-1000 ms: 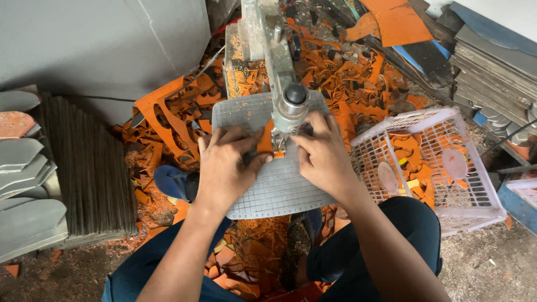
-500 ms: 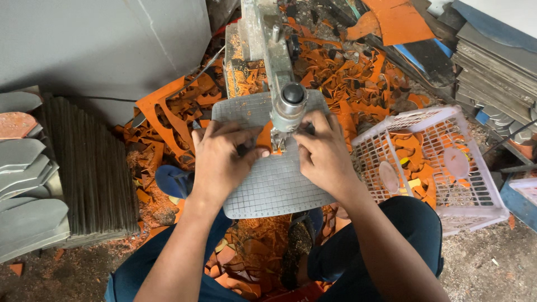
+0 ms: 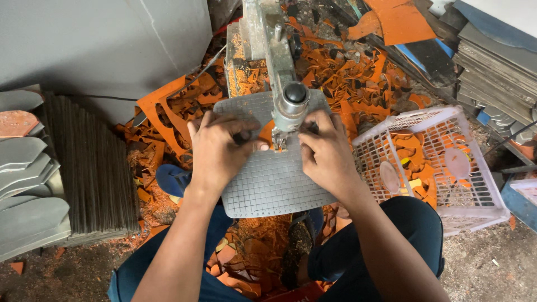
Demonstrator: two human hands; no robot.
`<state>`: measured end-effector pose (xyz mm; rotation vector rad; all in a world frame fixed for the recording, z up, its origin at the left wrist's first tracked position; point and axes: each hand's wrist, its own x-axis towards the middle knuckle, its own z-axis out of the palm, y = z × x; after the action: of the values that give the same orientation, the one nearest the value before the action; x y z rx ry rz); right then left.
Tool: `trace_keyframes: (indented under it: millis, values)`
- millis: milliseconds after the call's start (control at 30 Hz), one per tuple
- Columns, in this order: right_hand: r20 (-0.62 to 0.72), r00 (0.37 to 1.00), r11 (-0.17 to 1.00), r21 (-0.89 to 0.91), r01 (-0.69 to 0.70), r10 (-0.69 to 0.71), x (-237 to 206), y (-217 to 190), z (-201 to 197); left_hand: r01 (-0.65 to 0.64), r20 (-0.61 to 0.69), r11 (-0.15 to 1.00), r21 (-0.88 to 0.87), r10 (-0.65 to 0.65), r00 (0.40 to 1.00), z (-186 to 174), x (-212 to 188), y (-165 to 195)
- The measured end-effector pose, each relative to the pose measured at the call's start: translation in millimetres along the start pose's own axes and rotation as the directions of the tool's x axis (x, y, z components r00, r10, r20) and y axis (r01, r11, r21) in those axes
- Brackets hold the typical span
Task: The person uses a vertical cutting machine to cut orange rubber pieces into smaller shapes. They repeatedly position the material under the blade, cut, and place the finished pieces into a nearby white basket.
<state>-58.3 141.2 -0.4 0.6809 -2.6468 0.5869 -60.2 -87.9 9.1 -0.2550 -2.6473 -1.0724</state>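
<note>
Scrap-strewn floor, one gray grid mat [image 3: 274, 179], two hands [image 3: 221, 151] atop.

Machine head [image 3: 291, 103] apparently between hands [image 3: 221, 151]

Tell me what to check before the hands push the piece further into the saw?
1. Left hand flat on the grey table: ok.
2. Right hand flat beside the saw head: ok.
3. Fingertips away from the blade: not ok, the left thumb lies close to it.
4. Orange piece held by both hands: ok.
5. Blade condition: cannot tell, hidden.
6. Basket in reach: ok.
</note>
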Motion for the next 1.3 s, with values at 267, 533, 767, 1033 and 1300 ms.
trace_keyframes:
  millis: [267,533,767,1033,1300]
  values:
    - [-0.022,1.000,1.000,-0.005,0.005,-0.005,-2.3,1.0,-0.2,0.039,0.016,0.999,-0.008,-0.039,0.999,2.1,6.1,-4.0]
    - [-0.016,1.000,0.999,-0.050,-0.020,0.020,-0.2,-0.2,-0.4,0.019,-0.018,1.000,0.005,-0.019,1.000,7.4,15.7,-12.8]
    - [-0.092,0.993,0.989,-0.133,0.058,-0.071,17.7,10.1,-4.3,0.048,-0.046,0.998,0.050,-0.046,0.998,21.4,43.1,-22.2]
    - [-0.036,0.997,0.995,0.066,0.068,-0.066,21.1,41.3,-5.5,0.020,-0.119,0.993,0.118,-0.006,0.993,0.5,30.1,-39.5]
    - [-0.120,0.983,0.989,0.080,-0.127,0.136,-37.2,20.4,-41.7,0.022,-0.091,0.991,0.131,-0.010,0.996,-10.9,27.8,-29.3]
